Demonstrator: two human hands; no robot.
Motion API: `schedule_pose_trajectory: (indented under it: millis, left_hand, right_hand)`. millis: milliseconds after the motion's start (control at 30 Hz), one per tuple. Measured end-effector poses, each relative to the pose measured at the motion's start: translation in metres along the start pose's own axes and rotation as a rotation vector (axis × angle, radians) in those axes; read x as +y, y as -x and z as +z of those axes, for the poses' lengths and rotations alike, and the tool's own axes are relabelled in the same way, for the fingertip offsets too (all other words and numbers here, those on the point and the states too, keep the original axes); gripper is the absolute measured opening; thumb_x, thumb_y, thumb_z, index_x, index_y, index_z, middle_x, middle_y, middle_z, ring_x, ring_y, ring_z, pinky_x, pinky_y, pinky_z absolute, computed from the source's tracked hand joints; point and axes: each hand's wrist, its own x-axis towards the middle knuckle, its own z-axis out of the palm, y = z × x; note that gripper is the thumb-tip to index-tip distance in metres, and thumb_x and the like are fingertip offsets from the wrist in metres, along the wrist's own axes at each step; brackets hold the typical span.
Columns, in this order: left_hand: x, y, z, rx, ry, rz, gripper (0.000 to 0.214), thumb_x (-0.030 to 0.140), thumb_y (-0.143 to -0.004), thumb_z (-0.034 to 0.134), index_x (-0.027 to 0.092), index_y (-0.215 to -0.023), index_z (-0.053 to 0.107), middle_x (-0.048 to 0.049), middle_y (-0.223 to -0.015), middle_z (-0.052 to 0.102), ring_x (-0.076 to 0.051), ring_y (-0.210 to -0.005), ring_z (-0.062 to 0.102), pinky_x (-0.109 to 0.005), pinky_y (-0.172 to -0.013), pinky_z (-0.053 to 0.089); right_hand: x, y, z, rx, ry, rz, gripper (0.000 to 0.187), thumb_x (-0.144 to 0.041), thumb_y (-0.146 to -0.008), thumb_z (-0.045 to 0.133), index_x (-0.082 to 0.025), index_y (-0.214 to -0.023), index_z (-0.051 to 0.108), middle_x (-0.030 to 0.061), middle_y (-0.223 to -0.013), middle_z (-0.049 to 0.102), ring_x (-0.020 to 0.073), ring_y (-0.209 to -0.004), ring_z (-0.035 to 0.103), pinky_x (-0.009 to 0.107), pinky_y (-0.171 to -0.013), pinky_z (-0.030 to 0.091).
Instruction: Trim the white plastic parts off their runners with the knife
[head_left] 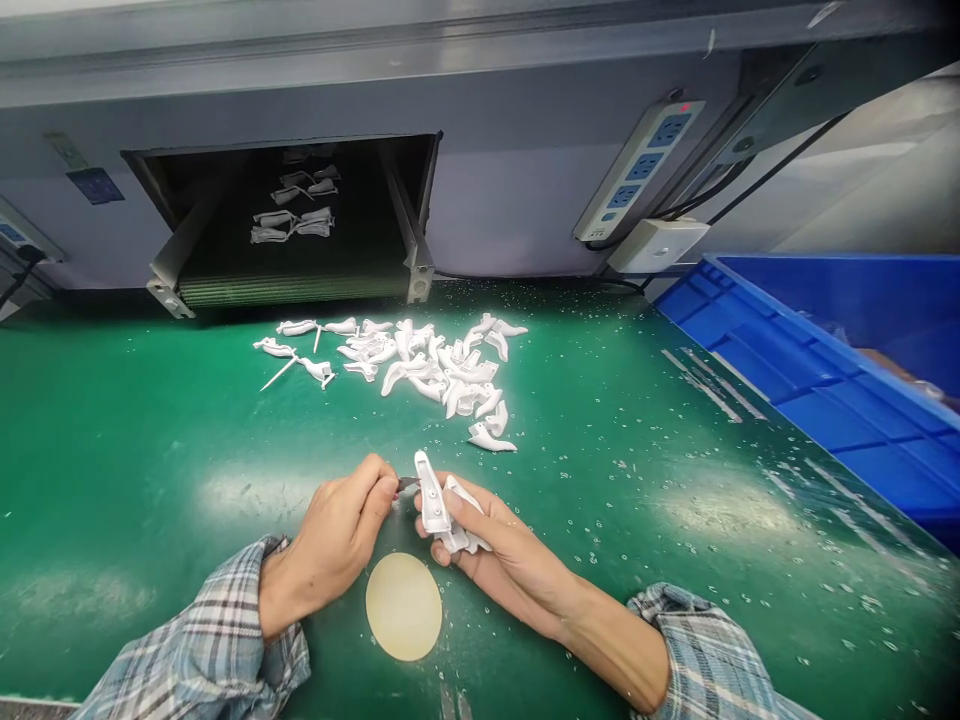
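My left hand [334, 535] is closed around a small knife [407, 483], its short dark blade pointing right at the parts in my other hand. Between the thumb and fingers of my right hand [502, 545] are white molded plastic parts [433, 505], one standing upright with its hollow side showing and at least one more beside it. The blade tip is close to the upright part; whether it touches cannot be made out. Below the hands a round pale yellow disc [403, 607] lies on the green table [600, 590]. Beyond them is a pile of similar white parts [435, 360].
A conveyor belt [292, 285] carries more white parts out of an opening in the machine. Parts joined by a thin sprue [279, 374] lie left of the pile. A blue bin [825, 370] stands at right, below a power strip [641, 170]. Tiny white scraps dot the table.
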Motion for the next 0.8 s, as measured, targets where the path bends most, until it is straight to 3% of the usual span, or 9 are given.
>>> schedule_pose_trajectory:
  millis: [100, 333, 533, 700, 800]
  left_hand:
    - [0.0039, 0.0018, 0.0019, 0.014, -0.17, 0.056, 0.032, 0.038, -0.108, 0.028, 0.023, -0.091, 0.049, 0.0042, -0.069, 0.053, -0.013, -0.056, 0.045, -0.026, -0.056, 0.033]
    - [0.0086, 0.0039, 0.0034, 0.014, -0.374, 0.146, 0.047, 0.068, -0.097, 0.042, 0.022, -0.101, 0.053, -0.0023, -0.089, 0.069, -0.021, -0.075, 0.065, -0.03, -0.061, 0.042]
    - [0.009, 0.0058, 0.0066, 0.052, -0.477, 0.153, 0.049, 0.068, -0.098, 0.038, 0.022, -0.096, 0.053, -0.0025, -0.086, 0.068, -0.021, -0.073, 0.065, -0.031, -0.057, 0.042]
    - [0.0087, 0.0057, 0.0054, 0.062, -0.507, 0.196, 0.047, 0.066, -0.099, 0.041, 0.021, -0.089, 0.054, -0.0007, -0.077, 0.065, -0.019, -0.068, 0.063, -0.029, -0.056, 0.038]
    - [0.0108, 0.0042, -0.001, -0.015, -0.442, 0.181, 0.045, 0.062, -0.097, 0.049, 0.021, -0.081, 0.054, 0.0013, -0.071, 0.063, -0.015, -0.06, 0.058, -0.027, -0.053, 0.031]
  right_hand:
    - [0.0006, 0.0001, -0.0002, 0.002, -0.002, 0.005, 0.03, -0.04, -0.091, 0.074, -0.019, -0.113, 0.071, 0.0044, -0.086, 0.065, 0.0129, -0.076, 0.057, 0.023, -0.066, 0.049]
    - [0.0017, 0.0006, 0.0008, -0.001, -0.004, 0.0, 0.026, -0.04, -0.09, 0.076, -0.018, -0.103, 0.07, 0.0009, -0.085, 0.06, 0.0115, -0.072, 0.054, 0.024, -0.065, 0.049]
    - [-0.0016, 0.0017, 0.0055, 0.02, 0.063, -0.023, 0.031, -0.046, -0.085, 0.078, -0.017, -0.088, 0.069, 0.0004, -0.079, 0.058, 0.0115, -0.068, 0.049, 0.024, -0.063, 0.046]
    - [-0.0036, 0.0028, 0.004, 0.042, 0.115, -0.043, 0.036, -0.046, -0.085, 0.079, -0.017, -0.106, 0.073, 0.0011, -0.08, 0.061, 0.011, -0.065, 0.049, 0.024, -0.06, 0.042]
    - [-0.0047, 0.0034, 0.0016, 0.027, 0.159, -0.047, 0.037, -0.045, -0.084, 0.08, -0.017, -0.109, 0.074, 0.0011, -0.077, 0.062, 0.0108, -0.063, 0.049, 0.025, -0.06, 0.041]
